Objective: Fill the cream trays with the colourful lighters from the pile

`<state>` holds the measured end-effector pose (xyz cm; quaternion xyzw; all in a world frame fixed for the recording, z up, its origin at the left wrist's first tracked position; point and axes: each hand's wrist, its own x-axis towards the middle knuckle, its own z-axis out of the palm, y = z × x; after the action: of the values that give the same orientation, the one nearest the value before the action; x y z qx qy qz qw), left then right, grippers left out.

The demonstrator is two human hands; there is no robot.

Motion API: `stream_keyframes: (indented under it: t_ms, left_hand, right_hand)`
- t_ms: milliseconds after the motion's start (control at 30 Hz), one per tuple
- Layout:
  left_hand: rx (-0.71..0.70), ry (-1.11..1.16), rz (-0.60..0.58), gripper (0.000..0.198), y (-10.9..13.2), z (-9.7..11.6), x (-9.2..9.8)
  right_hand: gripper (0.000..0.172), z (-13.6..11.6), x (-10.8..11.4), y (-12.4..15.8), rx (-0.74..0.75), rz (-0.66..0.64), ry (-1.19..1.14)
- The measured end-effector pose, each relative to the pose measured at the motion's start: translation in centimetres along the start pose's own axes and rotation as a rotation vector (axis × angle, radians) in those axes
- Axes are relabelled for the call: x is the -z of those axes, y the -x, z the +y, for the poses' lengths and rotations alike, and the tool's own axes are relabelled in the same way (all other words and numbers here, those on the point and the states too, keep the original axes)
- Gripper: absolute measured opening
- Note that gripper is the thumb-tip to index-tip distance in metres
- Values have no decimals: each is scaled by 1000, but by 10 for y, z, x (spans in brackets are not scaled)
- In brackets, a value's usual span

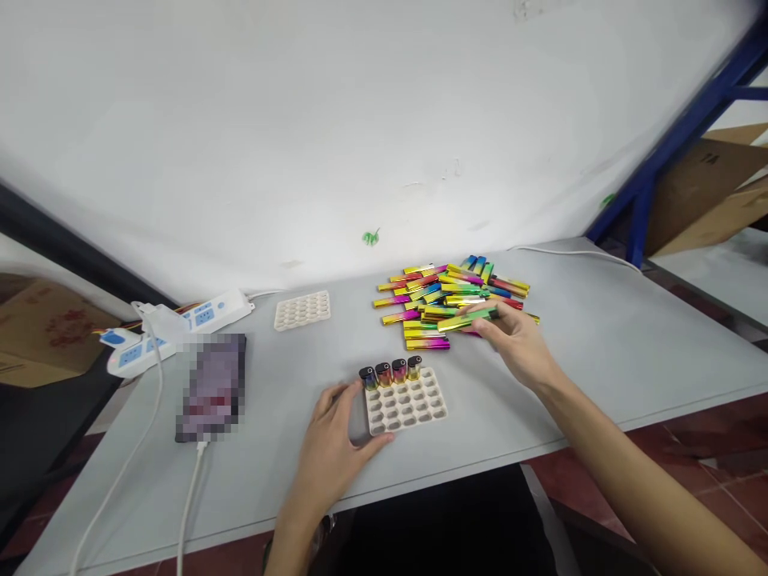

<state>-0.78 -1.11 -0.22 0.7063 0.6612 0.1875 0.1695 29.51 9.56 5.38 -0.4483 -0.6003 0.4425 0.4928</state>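
Observation:
My left hand (333, 448) grips the left side of a white tray (441, 398), thumb at its front edge and fingertips by its back left corner. Rows of oval holes fill this tray. Several shiny lighters (399, 370) with black tops stand upright along its back row. My right hand (517, 346) is closed on a yellow-green lighter (459, 322), held nearly level at the front of a loose pile of lighters (429, 282). Those in the pile are metallic yellow, pink, red, blue and green, lying across one another. My right fingers hide one end of the held lighter.
A second white tray (303, 310) lies at the back left. Further left are a power strip (207, 312) with plugs, a blurred-out phone (213, 388) and a white cable (190, 488). A white wall (336, 144) rises behind the grey table (630, 336). Cardboard boxes (702, 192) stand at right.

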Motion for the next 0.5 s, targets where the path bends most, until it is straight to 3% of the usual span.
stream_keyframes:
  t_ms: [233, 500]
  left_hand:
    - [-12, 4, 6, 75, -1, 3, 1]
    - [-13, 12, 29, 73, 0, -2, -3]
  right_hand:
    - [32, 2, -20, -15, -91, -132, -354]
    - [33, 13, -37, -15, -234, -144, -424]
